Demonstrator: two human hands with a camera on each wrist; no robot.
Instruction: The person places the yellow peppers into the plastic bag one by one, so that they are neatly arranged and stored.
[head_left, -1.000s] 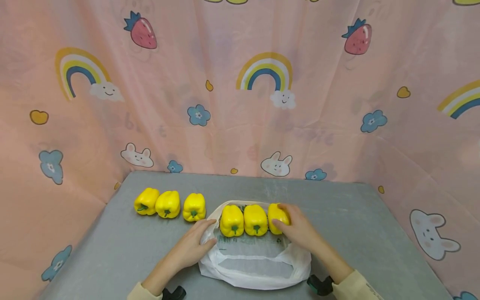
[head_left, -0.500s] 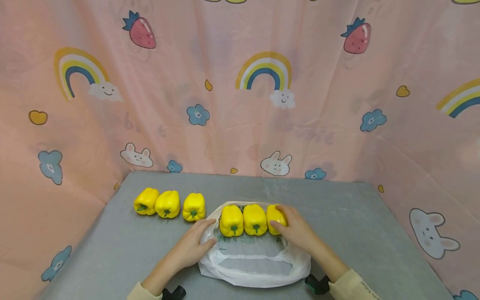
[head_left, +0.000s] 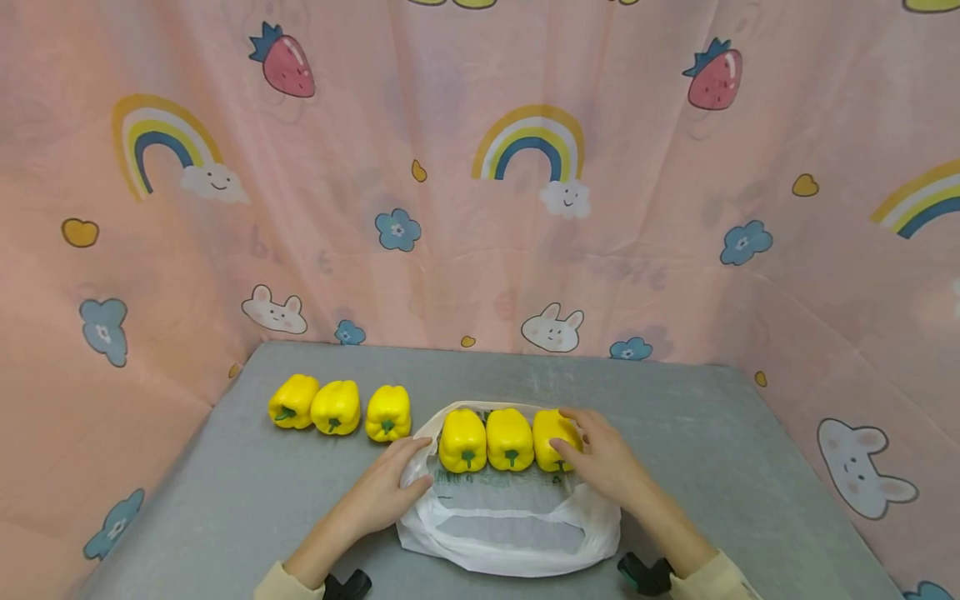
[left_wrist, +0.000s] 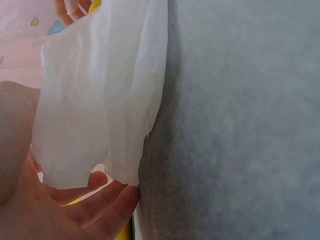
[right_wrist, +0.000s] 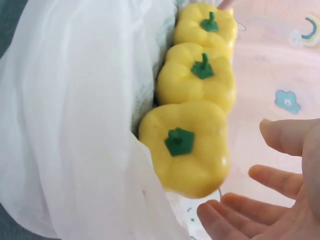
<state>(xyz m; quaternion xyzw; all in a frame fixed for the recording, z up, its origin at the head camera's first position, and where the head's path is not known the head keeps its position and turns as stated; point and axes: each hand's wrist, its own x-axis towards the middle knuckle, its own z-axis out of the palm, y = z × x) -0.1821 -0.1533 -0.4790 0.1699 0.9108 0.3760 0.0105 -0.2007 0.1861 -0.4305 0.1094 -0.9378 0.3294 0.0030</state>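
Note:
A white plastic bag (head_left: pixel 517 557) lies on the grey table with its mouth toward me. Three yellow bell peppers stand side by side in its opening: a left one (head_left: pixel 462 442), a middle one (head_left: pixel 510 440) and a right one (head_left: pixel 551 429), green stems facing me. My right hand (head_left: pixel 611 462) is beside the right pepper; in the right wrist view its spread fingers (right_wrist: pixel 280 182) stand apart from that pepper (right_wrist: pixel 187 150). My left hand (head_left: pixel 378 498) rests at the bag's left edge, thumb and fingers apart; the left wrist view shows its fingertips touching the thin plastic (left_wrist: pixel 100 95).
Three more yellow bell peppers sit at the back left of the table: a far-left one (head_left: pixel 293 402), a second one (head_left: pixel 335 408) and one nearer the bag (head_left: pixel 388 414). A pink patterned curtain (head_left: pixel 637 275) hangs around the table.
Half a second ago my right hand held the right pepper close to the middle one. Now its fingers have drawn back to the right, showing more of the pepper. My left hand has stayed put.

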